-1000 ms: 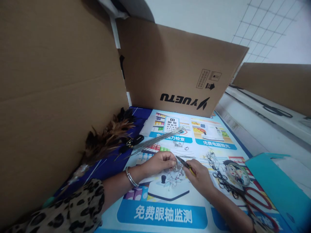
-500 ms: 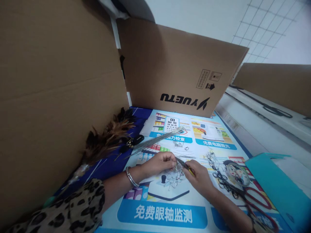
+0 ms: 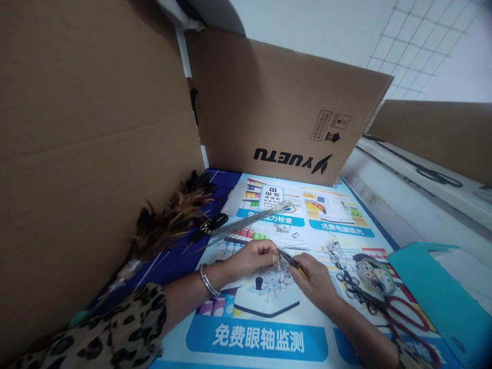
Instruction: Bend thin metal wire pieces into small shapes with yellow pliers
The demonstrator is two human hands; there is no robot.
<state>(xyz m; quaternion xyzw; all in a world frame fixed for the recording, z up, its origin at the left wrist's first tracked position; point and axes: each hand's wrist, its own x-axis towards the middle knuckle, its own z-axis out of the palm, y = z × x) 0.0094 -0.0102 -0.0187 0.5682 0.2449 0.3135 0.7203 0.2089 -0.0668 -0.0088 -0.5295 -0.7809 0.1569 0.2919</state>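
The left hand pinches the light, easily bent wire piece near its top, best held there; the right hand is closed round pliers.

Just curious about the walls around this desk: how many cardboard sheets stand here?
3: a large cardboard sheet at the left, the YUETU-printed sheet straight ahead, and a third sheet at the far right. Others may be hidden.

L hand, R hand: pinch grips

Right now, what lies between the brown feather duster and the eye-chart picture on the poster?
In the head view, a bundle of straight silver wires and a black key fob lie there.
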